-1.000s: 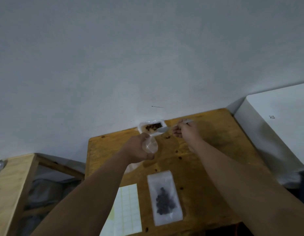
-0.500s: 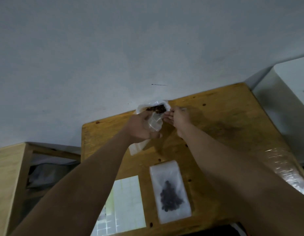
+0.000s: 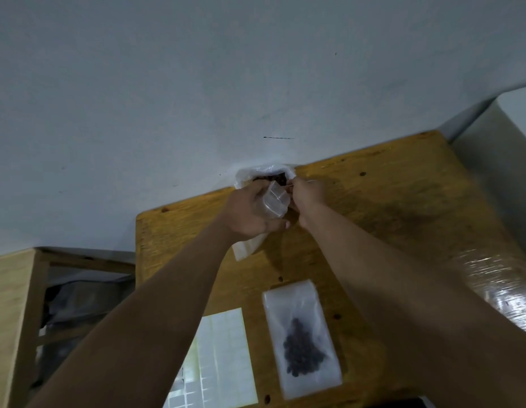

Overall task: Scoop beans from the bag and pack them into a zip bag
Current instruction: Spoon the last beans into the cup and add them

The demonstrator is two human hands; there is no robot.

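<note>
My left hand (image 3: 250, 214) is curled around a small clear zip bag (image 3: 275, 201), fingers wrapped on its body, mouth tilted up and toward the far edge. My right hand (image 3: 307, 195) is closed in a pinch on a thin utensil handle (image 3: 300, 181), just beside the zip bag's mouth. The scoop end is hidden behind the zip bag and my fingers, so can't tell if it carries beans. Can't tell whether the zip bag has anything in it either; plastic is glary and blurred.

Source bag (image 3: 264, 175) sits right behind both hands at the far edge of the wooden table (image 3: 388, 207), against the wall, top open, dark beans (image 3: 278, 178) showing inside. My knuckles cover its lower half.

Both forearms reach forward from the bottom corners and converge at the grip; wrists nearly touching.

Nearer me, flat on the table: a filled zip bag (image 3: 301, 337) with a dark pile of beans, well apart from the hands. Left of it a label sheet (image 3: 220, 357), cut off by the frame bottom. Something wrapped in shiny film (image 3: 497, 287) at the right edge, partly behind my right arm.
</note>
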